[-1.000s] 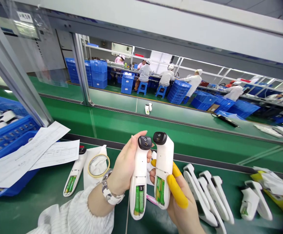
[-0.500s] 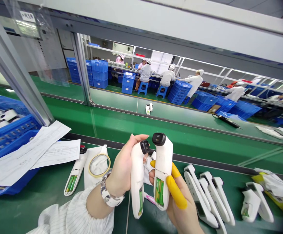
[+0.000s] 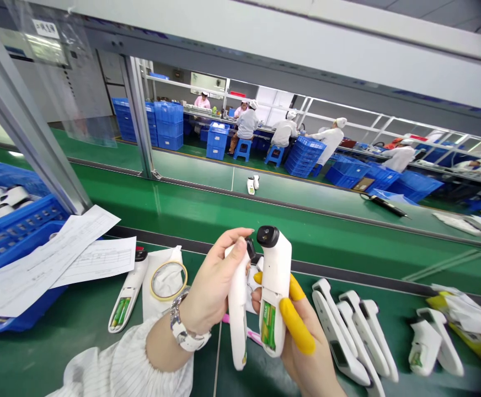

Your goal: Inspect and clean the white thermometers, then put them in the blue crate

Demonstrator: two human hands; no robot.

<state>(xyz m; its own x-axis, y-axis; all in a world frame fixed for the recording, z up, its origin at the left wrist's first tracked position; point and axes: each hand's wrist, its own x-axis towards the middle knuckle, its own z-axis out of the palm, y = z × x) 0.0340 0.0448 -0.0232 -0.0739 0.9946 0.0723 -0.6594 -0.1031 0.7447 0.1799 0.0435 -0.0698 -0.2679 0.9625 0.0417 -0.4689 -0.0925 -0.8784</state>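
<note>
My left hand [image 3: 217,275], with a watch on its wrist, grips a white infrared thermometer [image 3: 237,314] by its upper part; its side is toward me and its black head points right. In my right hand [image 3: 302,325], which wears yellow finger cots, is a second white infrared thermometer [image 3: 277,264]. That one stands nearly upright, its battery bay showing green batteries [image 3: 268,325] and no cover over them. The two thermometers are close together. Behind them a pink-and-white item [image 3: 254,335] lies on the green table, partly hidden.
Several white thermometers [image 3: 348,331] lie on the right. Another thermometer with batteries [image 3: 125,295] and a yellow tape roll [image 3: 169,280] are on the left, beside papers [image 3: 91,264] on a blue crate [image 3: 37,220]. A metal post [image 3: 139,116] rises ahead; people sit beyond.
My left hand has turned its thermometer so the battery bay faces away more, and the thumb now lies over its upper body. My right hand has shifted slightly left.
</note>
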